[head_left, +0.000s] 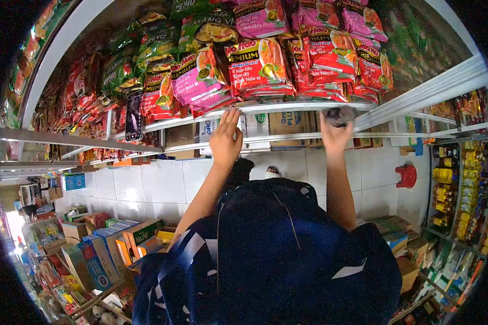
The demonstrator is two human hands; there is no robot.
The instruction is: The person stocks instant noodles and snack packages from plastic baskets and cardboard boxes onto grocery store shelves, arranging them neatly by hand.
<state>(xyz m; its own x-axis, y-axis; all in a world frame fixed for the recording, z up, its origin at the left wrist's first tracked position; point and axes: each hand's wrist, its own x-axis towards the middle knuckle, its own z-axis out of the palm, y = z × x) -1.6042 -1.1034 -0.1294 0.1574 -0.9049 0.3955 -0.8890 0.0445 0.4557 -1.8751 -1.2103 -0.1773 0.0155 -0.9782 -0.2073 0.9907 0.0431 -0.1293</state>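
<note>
Two hands, apart, at the white rail of a packet display. The left hand (225, 143) lies at the middle of the rail (298, 106), fingers extended and unclenched on its edge, a placement that would steady the leaning body. The right hand (336, 140), farther right, is closed on a grey cloth (340, 115) against the rail; held so, the cloth meets the surface while the palm stays on the near side. Blur obscures the cloth's folds, so it may be a bunched rag or something similar.

Behind the rail, red packets (259, 67), pink packets (260, 19) and green packets (209, 27) lie in overlapping stacks, faces up, apparently so that their labels can be read. A phone (134, 115) stands upright near the rail's left end, its narrow form fitting beside the stacks. Below the rail are cartons (290, 123); beyond its right end, on the floor, is a red stool (405, 176).

Count: two hands, one cloth, one phone, one stool; three pink packets lead the rearmost visible group, but overlap prevents a full packet or carton count.
</note>
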